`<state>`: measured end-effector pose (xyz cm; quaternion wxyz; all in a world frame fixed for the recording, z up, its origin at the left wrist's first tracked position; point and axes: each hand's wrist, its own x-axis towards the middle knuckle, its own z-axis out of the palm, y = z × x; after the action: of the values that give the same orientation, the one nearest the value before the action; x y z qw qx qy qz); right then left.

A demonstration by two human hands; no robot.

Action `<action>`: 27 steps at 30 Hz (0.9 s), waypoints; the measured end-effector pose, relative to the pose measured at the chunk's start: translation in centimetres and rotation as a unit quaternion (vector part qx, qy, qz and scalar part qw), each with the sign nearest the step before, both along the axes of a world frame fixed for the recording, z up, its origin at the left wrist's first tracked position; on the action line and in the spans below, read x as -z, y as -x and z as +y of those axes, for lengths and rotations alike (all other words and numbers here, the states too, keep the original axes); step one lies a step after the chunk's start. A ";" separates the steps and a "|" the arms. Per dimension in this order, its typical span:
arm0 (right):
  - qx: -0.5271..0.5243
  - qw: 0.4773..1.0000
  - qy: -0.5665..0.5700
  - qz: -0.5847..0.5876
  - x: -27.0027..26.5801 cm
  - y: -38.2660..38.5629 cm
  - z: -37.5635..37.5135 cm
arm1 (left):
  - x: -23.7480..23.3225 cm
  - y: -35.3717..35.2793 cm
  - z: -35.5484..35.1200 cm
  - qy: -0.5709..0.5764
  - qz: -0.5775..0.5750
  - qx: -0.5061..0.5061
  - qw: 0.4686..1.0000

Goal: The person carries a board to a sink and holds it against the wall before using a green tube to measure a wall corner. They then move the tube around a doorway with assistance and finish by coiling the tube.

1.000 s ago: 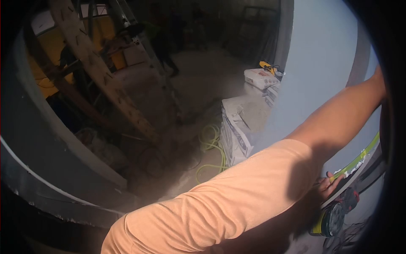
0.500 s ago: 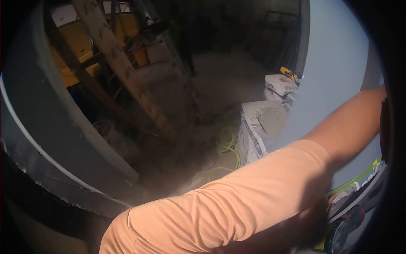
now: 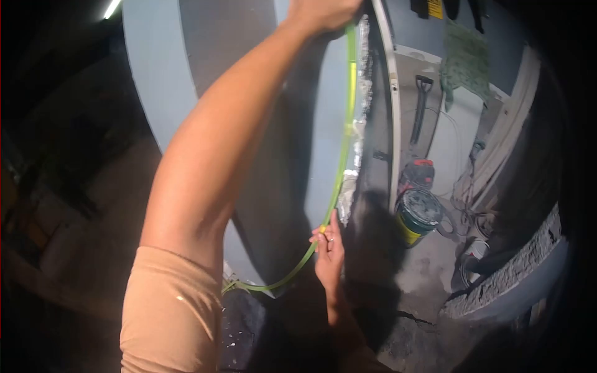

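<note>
A thin green strip [image 3: 343, 155] with a yellow stretch runs down the edge of a grey-blue wall panel [image 3: 326, 133] and curves left at the bottom. My left arm, in an orange sleeve, reaches up across the panel. My left hand [image 3: 323, 13] is at the strip's upper part, cut by the top edge; its fingers are mostly hidden. Lower down, my right hand [image 3: 329, 252] pinches the strip between thumb and fingers, with one finger pointing up along it. A ring shows on this hand. Rough white, crumbly filler [image 3: 358, 146] lies along the strip's right side.
To the right are a long pale rail [image 3: 395, 99], a black-handled shovel [image 3: 420, 109], a red tool [image 3: 420, 174] and a lidded bucket [image 3: 420, 211]. A white board [image 3: 454, 146] and a broken wall edge [image 3: 516, 270] stand farther right.
The view has swung from the dark room with bags and timber to the wall edge. Both hands and the strip between them now show; before, mainly my sleeved arm was visible.
</note>
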<state>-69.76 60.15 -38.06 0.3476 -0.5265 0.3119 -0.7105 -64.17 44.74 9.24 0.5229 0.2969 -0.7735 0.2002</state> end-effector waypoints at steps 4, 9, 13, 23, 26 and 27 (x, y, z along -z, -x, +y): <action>0.009 1.000 0.007 0.013 0.1 0.5 0.0 | 0.5 -0.2 2.5 -0.003 -0.002 0.010 1.000; 0.002 1.000 0.002 0.011 0.3 0.9 0.0 | 0.3 -0.1 1.8 0.033 -0.003 0.021 0.999; -0.007 1.000 0.003 0.009 0.3 1.1 -0.1 | 0.2 -0.2 1.7 0.049 -0.003 0.028 0.998; -0.015 1.000 0.010 -0.003 0.4 1.0 0.2 | 0.4 -0.3 1.3 0.077 -0.004 0.041 0.996; -0.021 1.000 0.015 -0.015 0.3 0.9 0.3 | 0.5 -0.3 1.2 0.084 -0.003 0.044 0.996; -0.021 0.999 0.019 -0.014 0.1 0.9 0.3 | 0.5 -0.3 1.1 0.087 -0.003 0.045 0.995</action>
<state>-70.70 60.50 -38.18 0.3570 -0.5291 0.2822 -0.7162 -63.84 45.85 8.73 0.5526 0.2147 -0.7675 0.2439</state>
